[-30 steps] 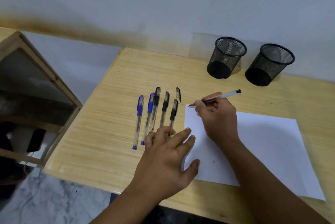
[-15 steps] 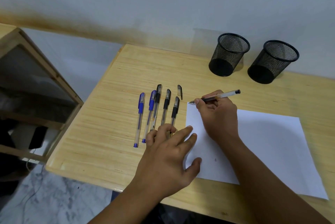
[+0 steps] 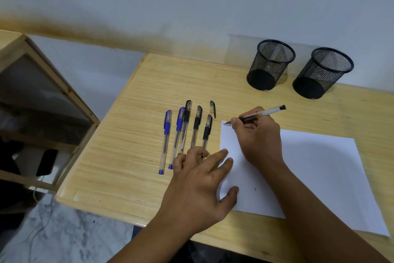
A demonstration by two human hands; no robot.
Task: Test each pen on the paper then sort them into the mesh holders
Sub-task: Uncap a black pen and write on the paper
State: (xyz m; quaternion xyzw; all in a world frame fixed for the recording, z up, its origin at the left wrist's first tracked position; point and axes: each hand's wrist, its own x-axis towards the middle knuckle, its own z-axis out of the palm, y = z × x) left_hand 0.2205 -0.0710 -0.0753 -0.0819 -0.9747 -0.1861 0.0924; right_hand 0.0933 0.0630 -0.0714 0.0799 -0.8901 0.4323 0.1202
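- Wooden desk [image 3: 132, 135]: white paper [image 3: 315, 173] is laid on it, with two mesh holders [image 3: 270, 64] stood at the back.
- A pen [image 3: 261, 113] is gripped in the right hand [image 3: 258, 135], tip at the paper's far-left corner.
- The left hand [image 3: 198, 186] is spread flat, empty, across the paper's edge.
- Five pens [image 3: 185, 132] and a cap [image 3: 212, 108] are laid beside the paper.

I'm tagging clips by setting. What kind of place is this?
Probably a home or small-office desk: a wooden table against a plain wall, two mesh pen holders, and a wooden shelf unit alongside.
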